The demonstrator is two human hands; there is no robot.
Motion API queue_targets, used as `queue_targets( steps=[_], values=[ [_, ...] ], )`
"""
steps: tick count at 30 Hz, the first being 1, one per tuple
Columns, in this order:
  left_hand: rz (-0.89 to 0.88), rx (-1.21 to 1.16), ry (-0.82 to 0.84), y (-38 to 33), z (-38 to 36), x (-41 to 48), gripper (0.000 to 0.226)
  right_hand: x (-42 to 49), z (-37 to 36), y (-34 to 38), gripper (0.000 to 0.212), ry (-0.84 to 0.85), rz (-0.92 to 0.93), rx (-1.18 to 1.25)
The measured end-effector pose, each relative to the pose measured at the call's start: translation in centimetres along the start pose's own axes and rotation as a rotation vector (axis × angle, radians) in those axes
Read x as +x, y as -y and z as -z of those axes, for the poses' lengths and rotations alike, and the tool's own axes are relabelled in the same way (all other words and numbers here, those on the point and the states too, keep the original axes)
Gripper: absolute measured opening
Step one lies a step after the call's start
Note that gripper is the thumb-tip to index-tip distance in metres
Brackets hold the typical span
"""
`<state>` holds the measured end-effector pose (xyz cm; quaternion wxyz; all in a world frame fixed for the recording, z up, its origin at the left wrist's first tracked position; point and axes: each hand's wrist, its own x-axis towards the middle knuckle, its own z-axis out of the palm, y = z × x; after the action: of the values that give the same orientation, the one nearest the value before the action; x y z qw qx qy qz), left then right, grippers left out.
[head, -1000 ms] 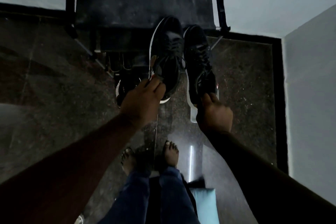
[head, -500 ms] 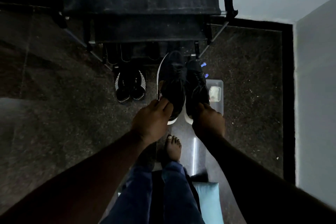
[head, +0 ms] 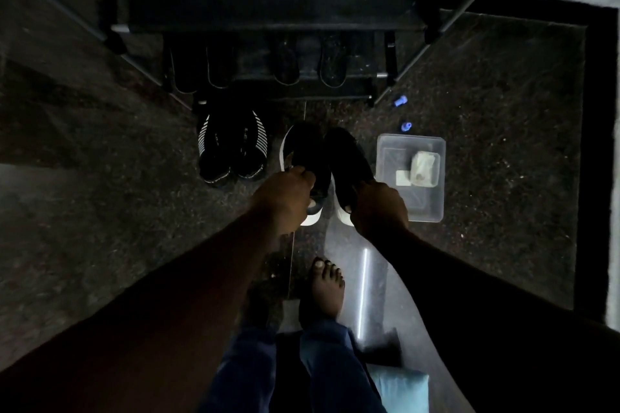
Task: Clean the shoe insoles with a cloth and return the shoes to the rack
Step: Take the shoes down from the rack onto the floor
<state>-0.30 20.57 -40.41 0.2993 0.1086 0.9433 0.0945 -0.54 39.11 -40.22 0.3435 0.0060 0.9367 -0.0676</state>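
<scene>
Two black sneakers with white soles sit low over the dark floor in front of the shoe rack [head: 281, 23]. My left hand [head: 285, 199] grips the heel of the left sneaker [head: 307, 154]. The heel of the right sneaker [head: 347, 161] is gripped by my right hand [head: 380, 208]. Both toes point toward the rack. Whether the soles touch the floor is hard to tell. A light blue cloth [head: 401, 391] lies on the floor by my legs at the bottom edge.
A black pair with white stripes [head: 231, 147] stands on the floor left of the held sneakers. A clear plastic box [head: 411, 174] lies right of them. Two small blue items [head: 401, 100] lie nearby. Dark shoes [head: 308, 64] fill the rack's lower shelf. My bare foot [head: 327, 285] is below.
Both hands have carried the two sneakers down from in front of the rack's top to floor level, closer to me. The view tilted down, and the plastic box came into sight.
</scene>
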Motion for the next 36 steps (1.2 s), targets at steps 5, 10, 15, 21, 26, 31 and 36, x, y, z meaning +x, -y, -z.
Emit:
queue_targets(
  steps=[5,10,15,21,26,31,36],
  values=[
    [0.050,-0.060,0.000,1.8,-5.9,5.9,0.032,6.6,-5.4,-0.5,0.034,-0.021,-0.029,0.008],
    [0.075,-0.107,0.047,3.6,-11.4,9.7,0.033,12.5,-10.3,-1.0,0.032,0.002,-0.059,0.028],
    [0.113,-0.082,0.097,4.8,-15.2,11.3,0.040,15.5,-13.6,-1.4,0.034,0.057,-0.069,0.022],
    [0.120,-0.032,0.108,6.2,-16.8,13.5,0.035,17.2,-16.1,-2.2,0.034,0.137,-0.074,0.035],
    [0.132,-0.052,0.124,6.5,-18.0,13.5,0.040,17.7,-16.7,-1.7,0.035,0.132,-0.120,0.072],
    [0.097,-0.136,0.137,6.3,-16.7,11.9,0.047,16.7,-15.6,-0.4,0.039,0.129,-0.180,0.199],
    [0.044,-0.131,0.090,6.1,-12.3,10.1,0.057,14.5,-12.2,2.8,0.034,0.044,-0.150,0.223]
  ],
)
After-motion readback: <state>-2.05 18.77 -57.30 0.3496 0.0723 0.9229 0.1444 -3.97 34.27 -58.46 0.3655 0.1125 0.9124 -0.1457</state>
